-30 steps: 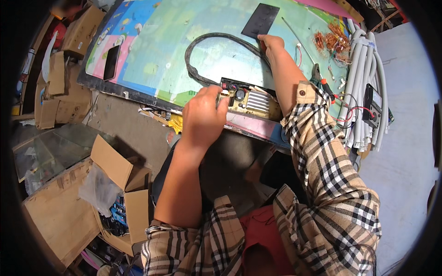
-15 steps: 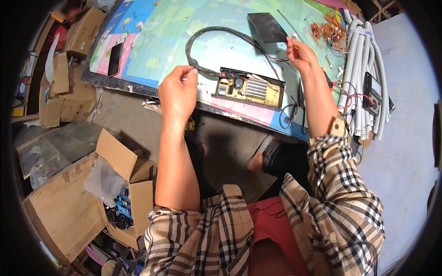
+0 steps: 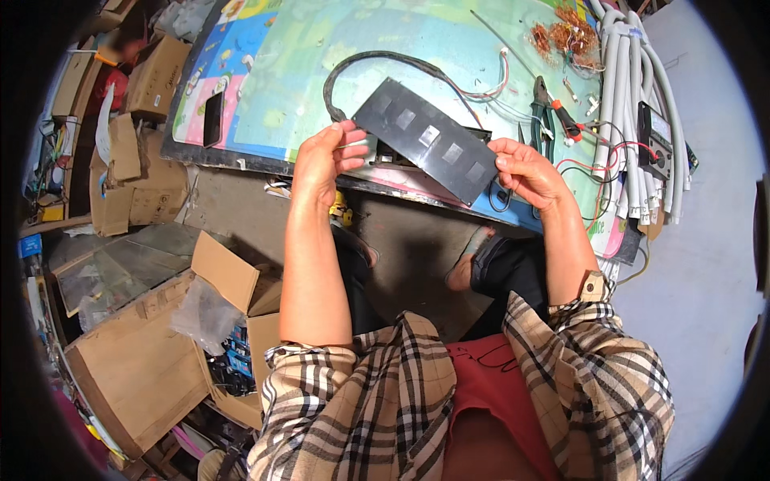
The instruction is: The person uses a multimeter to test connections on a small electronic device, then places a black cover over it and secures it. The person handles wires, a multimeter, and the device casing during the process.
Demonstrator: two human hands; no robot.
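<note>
Right hand (image 3: pixel 525 172), 1: thumb and fingers pinch the dark panel (image 3: pixel 439 143) at its 4 o'clock end. Left hand (image 3: pixel 325 164), 1: fingers loosely spread at the panel's 9 o'clock corner; can't tell if they touch. Likely an end grip to leave the face unobstructed, other hand ready to steady it.

Panel: 1, slanting from 10 to 4 o'clock above the table's (image 3: pixel 321 96) near edge, 5 grey patches facing up. Under it, 1 circuit unit (image 3: pixel 386 154), mostly hidden.

Around the panel: 1 black cable (image 3: pixel 365 54), looped at 11, probably laid back to free the near edge. Pliers (image 3: pixel 541 116), 1, and red-black screwdriver (image 3: pixel 568 122), 1, both at 3, presumably parked within right-hand reach. Meter (image 3: pixel 656 140), 1, farther out at 3, leads running toward the tools. Copper wire tangle (image 3: pixel 565 36), 2 o'clock, strands uncountable. Phone (image 3: pixel 213 120), 1, at 9, seemingly kept clear of the work.
</note>
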